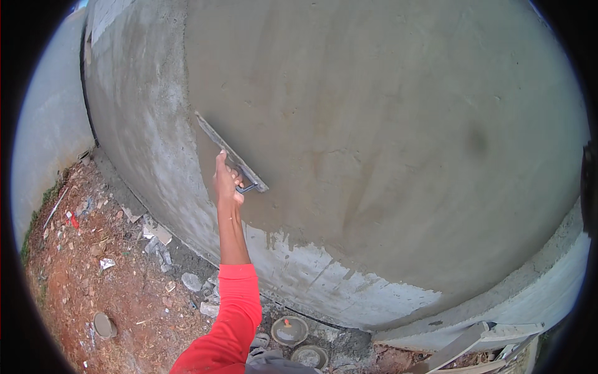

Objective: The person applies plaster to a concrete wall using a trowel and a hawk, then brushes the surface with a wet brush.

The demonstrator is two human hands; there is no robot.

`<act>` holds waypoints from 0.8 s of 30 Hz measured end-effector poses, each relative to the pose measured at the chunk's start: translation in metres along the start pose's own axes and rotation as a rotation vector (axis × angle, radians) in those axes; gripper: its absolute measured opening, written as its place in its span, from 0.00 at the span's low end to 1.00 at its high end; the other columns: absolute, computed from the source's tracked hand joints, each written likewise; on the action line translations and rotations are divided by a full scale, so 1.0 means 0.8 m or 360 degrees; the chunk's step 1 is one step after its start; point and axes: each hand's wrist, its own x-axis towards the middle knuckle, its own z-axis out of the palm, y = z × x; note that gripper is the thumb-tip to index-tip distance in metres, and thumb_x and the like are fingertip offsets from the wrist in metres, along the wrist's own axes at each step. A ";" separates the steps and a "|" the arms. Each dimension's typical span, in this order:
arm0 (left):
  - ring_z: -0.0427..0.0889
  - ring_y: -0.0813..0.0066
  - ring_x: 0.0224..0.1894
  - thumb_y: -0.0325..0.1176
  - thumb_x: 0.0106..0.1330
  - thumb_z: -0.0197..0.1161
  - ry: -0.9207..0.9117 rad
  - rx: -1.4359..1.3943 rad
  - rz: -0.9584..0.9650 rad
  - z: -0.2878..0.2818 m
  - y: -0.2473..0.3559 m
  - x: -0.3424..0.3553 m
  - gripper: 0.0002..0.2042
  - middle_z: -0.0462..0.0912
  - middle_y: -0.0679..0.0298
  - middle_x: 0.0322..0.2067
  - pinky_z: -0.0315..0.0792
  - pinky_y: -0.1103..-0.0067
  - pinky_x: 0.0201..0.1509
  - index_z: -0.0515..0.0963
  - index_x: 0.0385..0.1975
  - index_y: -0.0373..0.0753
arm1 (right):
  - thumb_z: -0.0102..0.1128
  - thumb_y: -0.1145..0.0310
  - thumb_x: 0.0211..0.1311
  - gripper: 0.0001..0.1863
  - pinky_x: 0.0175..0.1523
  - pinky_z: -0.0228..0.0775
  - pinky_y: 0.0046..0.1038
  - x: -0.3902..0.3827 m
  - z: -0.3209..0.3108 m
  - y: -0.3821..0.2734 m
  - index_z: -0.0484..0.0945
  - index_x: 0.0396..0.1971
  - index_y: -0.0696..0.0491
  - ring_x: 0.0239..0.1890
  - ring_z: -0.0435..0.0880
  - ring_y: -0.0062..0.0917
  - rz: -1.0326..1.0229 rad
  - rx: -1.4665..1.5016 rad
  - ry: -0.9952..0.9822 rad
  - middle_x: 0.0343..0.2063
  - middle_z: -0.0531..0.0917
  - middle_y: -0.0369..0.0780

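My left hand (228, 177), below a red sleeve, is closed round the handle of a plastering trowel (232, 149). The trowel's long flat blade slants from upper left to lower right, its face turned toward the wall. Whether the whole blade touches the surface, I cannot tell. Around it spreads damp-looking grey-brown plaster (374, 137), streaked and mostly smooth. Left of the blade runs a paler, rougher strip of wall (146, 106). Beneath the plaster's ragged lower edge shows a whitish patch (336, 283). My right hand is out of the picture.
Two round containers (289, 331) stand at the wall's foot, one with a small orange thing in it. A bucket (104, 325) sits on reddish, rubble-strewn ground (143, 299). Wooden boards (461, 346) lean at lower right. Another wall (50, 124) rises on the left.
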 end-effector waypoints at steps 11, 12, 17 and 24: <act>0.60 0.86 0.20 0.46 0.65 0.68 -0.0515 0.0521 0.0828 0.182 0.071 -0.124 0.23 0.61 0.76 0.14 0.56 0.77 0.22 0.67 0.14 0.42 | 0.46 0.39 0.70 0.31 0.62 0.69 0.55 0.070 -0.004 -0.142 0.81 0.56 0.47 0.60 0.78 0.51 -0.0120 -0.0195 -0.0541 0.56 0.81 0.54; 0.61 0.87 0.18 0.46 0.67 0.66 -0.0386 0.0319 0.0628 0.155 0.098 -0.097 0.21 0.60 0.77 0.13 0.55 0.78 0.20 0.66 0.17 0.45 | 0.47 0.40 0.70 0.31 0.61 0.70 0.55 0.063 0.012 -0.132 0.81 0.57 0.48 0.58 0.79 0.52 -0.0099 -0.0127 -0.0427 0.55 0.81 0.54; 0.55 0.86 0.13 0.52 0.63 0.66 -0.0053 0.0103 0.0414 0.075 0.178 0.076 0.18 0.56 0.78 0.15 0.54 0.79 0.19 0.68 0.26 0.48 | 0.49 0.42 0.69 0.30 0.56 0.73 0.54 0.017 0.083 -0.028 0.77 0.59 0.50 0.52 0.81 0.57 0.0022 0.0142 -0.0002 0.49 0.83 0.56; 0.58 0.86 0.15 0.52 0.62 0.68 -0.0622 0.0676 0.0670 0.220 0.194 -0.045 0.18 0.59 0.76 0.14 0.54 0.79 0.20 0.74 0.26 0.44 | 0.48 0.42 0.70 0.28 0.54 0.72 0.53 0.046 0.015 -0.108 0.84 0.46 0.52 0.48 0.81 0.53 -0.0029 -0.0021 -0.0230 0.45 0.83 0.55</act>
